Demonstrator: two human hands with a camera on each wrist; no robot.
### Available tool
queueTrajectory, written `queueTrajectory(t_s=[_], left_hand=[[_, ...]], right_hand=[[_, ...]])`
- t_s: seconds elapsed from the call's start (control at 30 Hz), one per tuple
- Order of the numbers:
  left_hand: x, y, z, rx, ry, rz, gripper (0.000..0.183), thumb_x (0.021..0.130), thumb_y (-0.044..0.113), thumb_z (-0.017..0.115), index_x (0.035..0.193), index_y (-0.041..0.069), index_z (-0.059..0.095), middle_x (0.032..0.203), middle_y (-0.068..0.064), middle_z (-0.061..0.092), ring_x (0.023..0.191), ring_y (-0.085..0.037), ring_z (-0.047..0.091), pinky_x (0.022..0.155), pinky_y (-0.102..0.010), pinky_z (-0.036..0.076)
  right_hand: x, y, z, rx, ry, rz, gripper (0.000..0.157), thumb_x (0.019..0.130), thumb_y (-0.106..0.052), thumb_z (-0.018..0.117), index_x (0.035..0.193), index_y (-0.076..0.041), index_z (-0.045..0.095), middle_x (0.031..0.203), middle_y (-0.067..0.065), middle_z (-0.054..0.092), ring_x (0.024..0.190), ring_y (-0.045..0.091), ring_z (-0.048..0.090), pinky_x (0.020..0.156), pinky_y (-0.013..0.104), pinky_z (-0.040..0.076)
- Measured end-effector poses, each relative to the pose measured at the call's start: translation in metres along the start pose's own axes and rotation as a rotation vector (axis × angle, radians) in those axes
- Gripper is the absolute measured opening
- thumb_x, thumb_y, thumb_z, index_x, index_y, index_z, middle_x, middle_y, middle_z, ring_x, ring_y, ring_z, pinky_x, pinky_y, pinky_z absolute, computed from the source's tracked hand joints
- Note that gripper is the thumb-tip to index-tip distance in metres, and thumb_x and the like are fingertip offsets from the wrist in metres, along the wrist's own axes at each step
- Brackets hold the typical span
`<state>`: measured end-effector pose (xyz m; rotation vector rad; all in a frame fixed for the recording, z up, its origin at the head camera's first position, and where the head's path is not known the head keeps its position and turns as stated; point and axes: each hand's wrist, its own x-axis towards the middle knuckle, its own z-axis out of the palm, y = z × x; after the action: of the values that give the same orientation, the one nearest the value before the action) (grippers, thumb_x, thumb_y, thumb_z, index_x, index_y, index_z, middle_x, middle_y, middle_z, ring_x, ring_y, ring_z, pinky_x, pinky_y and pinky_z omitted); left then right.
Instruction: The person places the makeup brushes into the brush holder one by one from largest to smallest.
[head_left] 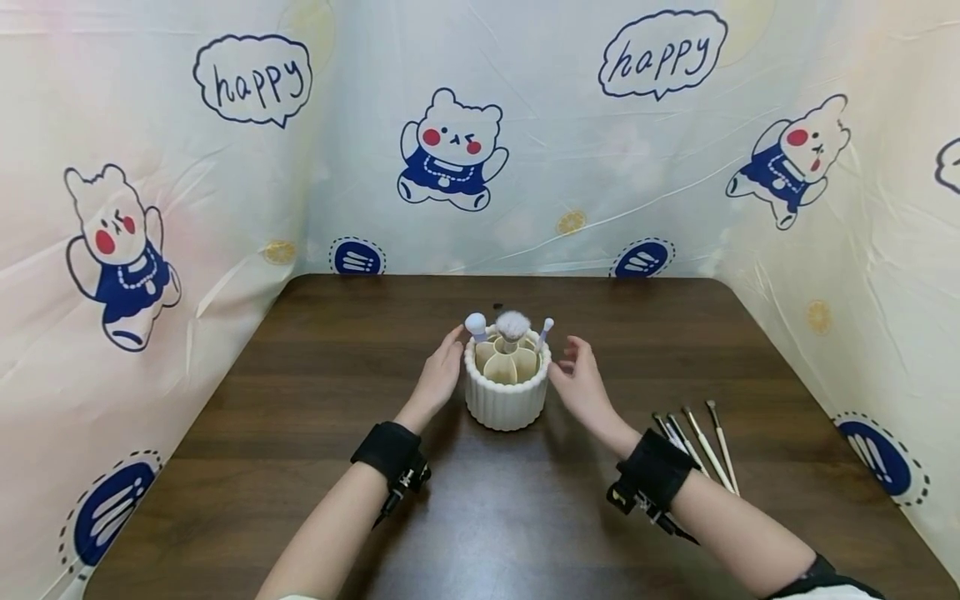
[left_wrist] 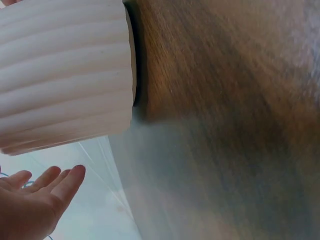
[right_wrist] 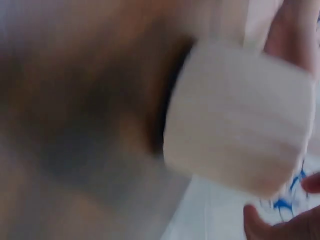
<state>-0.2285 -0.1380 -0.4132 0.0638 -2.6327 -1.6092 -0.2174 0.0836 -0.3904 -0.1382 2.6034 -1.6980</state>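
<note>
On the dark wood table (head_left: pixel 487 517), slim loose brushes (head_left: pixel 723 446) lie nearest, beside the right forearm with its black wrist strap (head_left: pixel 656 468). Farther in, the left hand (head_left: pixel 439 372), fingers nearly straight, and the right hand (head_left: pixel 584 387), fingers loosely bent, are apart on either side of the white fluted brush holder (head_left: pixel 506 408); I cannot tell whether either touches it. The holder stands upright, a fluffy brush (head_left: pixel 513 325) between two narrower ones inside, before a bear-printed fabric backdrop (head_left: pixel 558 125).
</note>
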Motion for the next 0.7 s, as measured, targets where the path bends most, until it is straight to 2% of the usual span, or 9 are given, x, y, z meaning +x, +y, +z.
queueTrajectory(t_s=[0.13,0.27,0.43,0.57,0.63,0.7], left_hand=[[0.001,0.003,0.002,-0.009,0.026,-0.004,0.05,0.102,0.032,0.027,0.149,0.016,0.035,0.148,-0.014,0.044,0.14,-0.03,0.038,0.115,-0.047,0.03],[0.001,0.005,0.005,-0.015,0.005,-0.006,0.051,0.102,0.033,0.025,0.15,0.017,0.032,0.15,-0.013,0.041,0.141,-0.029,0.035,0.116,-0.046,0.029],[0.002,0.006,0.01,-0.009,-0.042,-0.018,0.053,0.102,0.033,0.022,0.151,0.015,0.03,0.15,-0.015,0.04,0.137,-0.03,0.04,0.113,-0.046,0.032],[0.005,0.006,0.011,-0.026,-0.078,-0.04,0.055,0.101,0.035,0.021,0.152,0.012,0.027,0.153,-0.014,0.035,0.14,-0.031,0.036,0.115,-0.046,0.029],[0.006,0.006,0.01,-0.029,-0.082,-0.043,0.056,0.101,0.035,0.022,0.151,0.011,0.028,0.155,-0.013,0.032,0.144,-0.03,0.029,0.117,-0.047,0.026],[0.006,0.006,0.009,-0.035,-0.081,-0.041,0.056,0.101,0.035,0.022,0.151,0.01,0.029,0.155,-0.013,0.032,0.145,-0.03,0.028,0.118,-0.046,0.025]], right_hand=[[-0.02,0.001,0.014,0.101,-0.026,0.046,0.076,0.087,-0.005,0.049,0.149,0.005,0.006,0.146,0.032,0.023,0.133,0.045,0.036,0.11,0.052,0.036],[-0.037,-0.002,0.024,0.068,-0.097,0.013,0.083,0.084,-0.003,0.047,0.15,0.007,-0.004,0.153,0.033,0.007,0.142,0.044,0.02,0.115,0.055,0.025],[-0.05,-0.008,0.032,0.029,-0.184,-0.028,0.089,0.085,-0.004,0.047,0.149,0.006,-0.013,0.157,0.028,-0.013,0.147,0.039,-0.004,0.118,0.056,0.012],[-0.053,-0.01,0.036,0.036,-0.206,-0.02,0.092,0.084,-0.005,0.049,0.148,0.005,-0.016,0.156,0.027,-0.018,0.147,0.039,-0.009,0.118,0.056,0.011],[-0.052,-0.011,0.036,0.031,-0.212,-0.012,0.093,0.084,-0.005,0.049,0.148,0.005,-0.017,0.156,0.026,-0.019,0.147,0.039,-0.009,0.118,0.056,0.011],[-0.051,-0.011,0.035,0.021,-0.212,-0.009,0.093,0.084,-0.005,0.05,0.148,0.004,-0.017,0.156,0.026,-0.019,0.147,0.039,-0.009,0.118,0.057,0.011]])
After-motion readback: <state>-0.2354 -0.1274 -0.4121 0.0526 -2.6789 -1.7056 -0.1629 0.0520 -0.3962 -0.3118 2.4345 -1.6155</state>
